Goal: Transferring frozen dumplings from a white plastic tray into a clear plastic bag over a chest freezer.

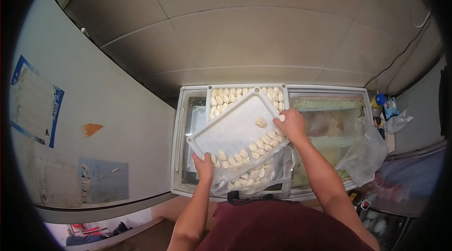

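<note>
Both hands grip a white plastic tray (226, 131), held askew over a chest freezer (178, 116). My left hand (203, 167) is at its near left edge, and my right hand (291, 124) clasps the right side. Pleated dumplings (263, 145) are gathered along the tray's near edge. One lone dumpling (261, 122) lies farther up, close to my right fingers. Just below that edge, a clear plastic bag (287, 157) holds more dumplings (247, 178). Behind the held tray, and partly hidden by it, is a second tray (247, 86) with rows of dumplings.
The freezer's right half has a glass lid (325, 120) with a crumpled clear bag (365, 152) on it. A tall pale cabinet (116, 109) with papers stands at left. The tiled wall (261, 39) rises behind. A blue-capped container (378, 100) is at right.
</note>
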`<state>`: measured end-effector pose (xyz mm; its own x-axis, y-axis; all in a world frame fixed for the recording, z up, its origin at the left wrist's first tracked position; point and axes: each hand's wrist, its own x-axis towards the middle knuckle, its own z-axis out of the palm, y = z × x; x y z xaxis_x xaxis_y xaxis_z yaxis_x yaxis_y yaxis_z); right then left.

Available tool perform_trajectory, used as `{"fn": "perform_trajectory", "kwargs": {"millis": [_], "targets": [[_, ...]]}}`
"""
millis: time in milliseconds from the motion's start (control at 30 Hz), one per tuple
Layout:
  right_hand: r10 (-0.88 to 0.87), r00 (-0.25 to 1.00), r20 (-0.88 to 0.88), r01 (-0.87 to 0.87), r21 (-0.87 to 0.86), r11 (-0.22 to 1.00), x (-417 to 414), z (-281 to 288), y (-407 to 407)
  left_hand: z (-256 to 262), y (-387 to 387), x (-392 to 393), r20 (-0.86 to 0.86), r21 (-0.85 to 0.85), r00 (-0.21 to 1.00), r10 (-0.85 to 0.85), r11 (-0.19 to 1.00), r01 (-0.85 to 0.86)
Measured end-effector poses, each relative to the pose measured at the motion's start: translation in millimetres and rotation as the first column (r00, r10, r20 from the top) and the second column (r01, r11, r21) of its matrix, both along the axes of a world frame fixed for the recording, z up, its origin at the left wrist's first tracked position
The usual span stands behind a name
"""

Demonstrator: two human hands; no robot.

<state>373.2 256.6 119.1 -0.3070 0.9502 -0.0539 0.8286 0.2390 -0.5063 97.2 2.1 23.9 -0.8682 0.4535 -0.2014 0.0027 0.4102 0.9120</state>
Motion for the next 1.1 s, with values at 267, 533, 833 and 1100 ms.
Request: {"fn": "perform_trajectory", "kwargs": {"millis": [267,533,833,1100], "targets": [[-0.135,0.982,-0.13,0.117,-0.134,0.984,8.8,-14.7,20.4,42.9,34.3,-22.9,-0.115,0.028,0.989,-0.095,0.995,0.099],[-0.311,0.931,-0.192,0.218,-0.39,0.895,23.4,-22.4,50.5,108.4,174.7,-78.5,-0.167,-0.189,0.874,-0.457,0.884,0.426],[-0.339,0.929,-0.149,0.26,-0.389,0.884,28.6,-58.0,49.1,47.0,180.8,-83.5,-0.42,-0.264,0.771,-0.479,0.877,0.401],[-0.367,0.886,-0.285,0.311,-0.223,0.924,40.9,-41.7,37.5,103.0,153.5,-44.7,-0.564,-0.634,0.292,-0.772,0.632,0.445]]}}
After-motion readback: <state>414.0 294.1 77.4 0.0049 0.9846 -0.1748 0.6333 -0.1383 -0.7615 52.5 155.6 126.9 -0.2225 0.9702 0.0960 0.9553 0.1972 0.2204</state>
